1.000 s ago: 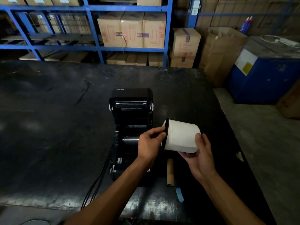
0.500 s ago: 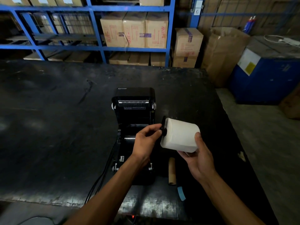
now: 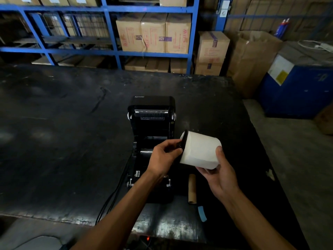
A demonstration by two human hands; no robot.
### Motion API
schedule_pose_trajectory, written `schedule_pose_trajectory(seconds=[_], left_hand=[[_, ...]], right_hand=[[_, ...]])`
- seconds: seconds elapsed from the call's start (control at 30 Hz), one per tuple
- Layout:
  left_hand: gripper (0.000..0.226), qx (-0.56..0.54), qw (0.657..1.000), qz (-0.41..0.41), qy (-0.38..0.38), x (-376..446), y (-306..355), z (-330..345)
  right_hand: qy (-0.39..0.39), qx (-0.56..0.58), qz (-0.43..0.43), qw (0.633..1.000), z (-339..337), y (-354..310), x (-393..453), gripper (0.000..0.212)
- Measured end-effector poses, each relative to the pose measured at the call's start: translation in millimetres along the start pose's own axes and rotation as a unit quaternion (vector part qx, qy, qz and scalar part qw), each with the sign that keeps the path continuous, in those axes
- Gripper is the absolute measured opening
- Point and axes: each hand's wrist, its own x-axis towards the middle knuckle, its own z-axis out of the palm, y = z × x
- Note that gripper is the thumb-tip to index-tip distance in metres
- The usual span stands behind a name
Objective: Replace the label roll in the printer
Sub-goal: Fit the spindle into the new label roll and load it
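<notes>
A black label printer [image 3: 152, 112] stands on the dark table [image 3: 63, 141] with its lid swung open away from me. In front of it, to the right, I hold a white label roll [image 3: 200, 150] in the air, lying sideways. My right hand [image 3: 219, 172] cups the roll's right end from below. My left hand [image 3: 164, 157] pinches a black round flange [image 3: 183, 141] against the roll's left end. An empty brown cardboard core [image 3: 192, 188] lies on the table under the roll.
A blue strip [image 3: 202, 213] lies near the table's front edge. Black cables [image 3: 110, 201] run from the printer over the front edge. Blue shelving [image 3: 111, 33] with cardboard boxes stands behind the table, and a blue crate [image 3: 297, 87] on the floor at right.
The roll has stayed in my right hand. My left hand shifted its grip on the black flange at the roll's left end, which now sits flat against the roll.
</notes>
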Motion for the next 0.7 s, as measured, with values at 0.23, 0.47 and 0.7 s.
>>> schedule_pose_trajectory(seconds=[0.23,0.47,0.7], left_hand=[[0.008,0.013,0.999,-0.048,-0.005,0,9,-1],[0.067,0.150,0.987,-0.047,0.012,-6,22,1],[0.050,0.126,0.992,-0.015,0.021,-13,16,-7]], right_hand=[[-0.004,-0.024,-0.010,1.000,5,-3,-1,0.028],[-0.013,-0.069,-0.030,0.997,18,-2,-5,0.036],[-0.044,-0.111,-0.077,0.990,29,-2,-8,0.059]])
